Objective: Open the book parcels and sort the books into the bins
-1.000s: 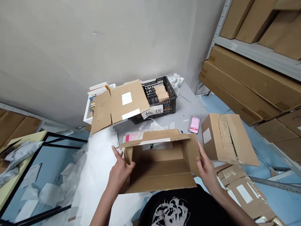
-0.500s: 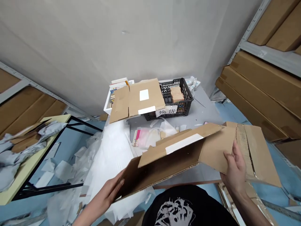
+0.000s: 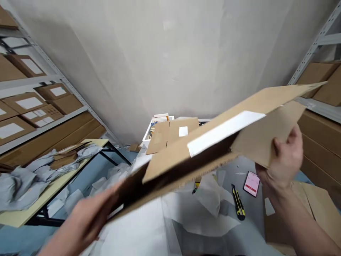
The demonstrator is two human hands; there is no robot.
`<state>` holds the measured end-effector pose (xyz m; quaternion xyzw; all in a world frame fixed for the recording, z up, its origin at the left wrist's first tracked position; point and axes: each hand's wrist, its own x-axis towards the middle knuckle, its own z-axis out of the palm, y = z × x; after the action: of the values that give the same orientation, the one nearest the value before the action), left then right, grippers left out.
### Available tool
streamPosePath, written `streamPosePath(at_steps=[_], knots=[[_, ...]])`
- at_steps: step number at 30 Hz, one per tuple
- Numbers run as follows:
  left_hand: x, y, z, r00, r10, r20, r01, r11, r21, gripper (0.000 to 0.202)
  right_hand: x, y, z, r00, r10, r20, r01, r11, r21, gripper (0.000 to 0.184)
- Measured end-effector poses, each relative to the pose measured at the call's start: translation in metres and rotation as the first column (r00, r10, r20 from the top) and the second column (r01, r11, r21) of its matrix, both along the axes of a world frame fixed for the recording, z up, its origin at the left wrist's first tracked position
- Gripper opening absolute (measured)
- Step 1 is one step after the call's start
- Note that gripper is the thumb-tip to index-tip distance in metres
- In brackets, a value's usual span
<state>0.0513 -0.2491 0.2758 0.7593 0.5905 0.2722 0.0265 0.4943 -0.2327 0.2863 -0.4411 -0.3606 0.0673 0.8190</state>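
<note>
Head view: an opened cardboard carton (image 3: 170, 160) is held aloft, tilted, above the table (image 3: 256, 213). Its opening is narrowed and its flaps are unclosed; by judgement, folding or squaring it remains unfinished, and its dark inside cannot be read. At its 8 o'clock end, a wall is gripped by the blurred left hand (image 3: 90, 211), forearm low. At 3 o'clock, an end flap is pinched by the raised right hand (image 3: 287, 153), wrist bent. A cutter (image 3: 238, 202) is seen at 5 o'clock, a phone (image 3: 251, 184) at 4.

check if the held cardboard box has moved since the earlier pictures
Yes, upward in view: the held cardboard box sat below the black crate earlier and now hides most of it.
</note>
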Motion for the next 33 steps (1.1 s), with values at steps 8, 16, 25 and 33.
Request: streamPosePath(at_steps=[8, 16, 25, 33], knots=[[0.046, 0.162, 0.009, 0.94, -0.133, -0.313, 0.225, 0.934, 0.276, 0.052, -0.016, 0.153, -0.085, 0.957, 0.274, -0.095, -0.29, 0.915, -0.279, 0.062], [0.042, 0.278, -0.125, 0.846, -0.315, -0.43, 0.3, 0.948, -0.106, 0.064, -0.041, 0.209, -0.216, 0.925, 0.313, -0.216, -0.37, 0.609, -0.701, 0.035], [0.019, 0.285, -0.215, 0.862, -0.36, -0.358, 0.206, 0.893, -0.4, 0.049, 0.023, 0.209, -0.238, 0.965, 0.2, 0.171, 0.047, 0.507, -0.861, 0.045], [0.045, 0.315, -0.194, 0.976, -0.031, -0.214, -0.046, 0.938, -0.344, 0.066, 0.019, 0.263, -0.224, 0.928, 0.337, 0.161, 0.02, 0.384, -0.923, 0.068]])
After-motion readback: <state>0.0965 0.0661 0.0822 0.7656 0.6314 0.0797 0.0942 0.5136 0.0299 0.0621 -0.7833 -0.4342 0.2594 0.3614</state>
